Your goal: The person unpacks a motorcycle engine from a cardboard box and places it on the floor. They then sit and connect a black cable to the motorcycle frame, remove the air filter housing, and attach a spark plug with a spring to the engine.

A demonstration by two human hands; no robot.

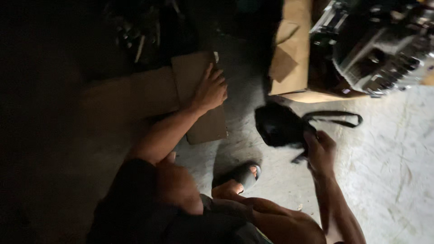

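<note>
My left hand (210, 90) lies flat on a brown cardboard sheet (203, 122) on the concrete floor, fingers spread, pressing on it without gripping. My right hand (320, 151) is closed on a black pouch (278, 125), held a little above the floor. The pouch's black strap (337, 116) loops out to the right. My foot in a black sandal (244, 175) is planted on the floor between the two hands, and my bent knee fills the lower middle of the view.
A brown cardboard box (291, 49) stands at the top, with a grey metal engine-like machine (379, 45) beside it at the upper right. Dark clutter (135, 31) lies at the upper left. More cardboard (131, 97) stretches left into shadow.
</note>
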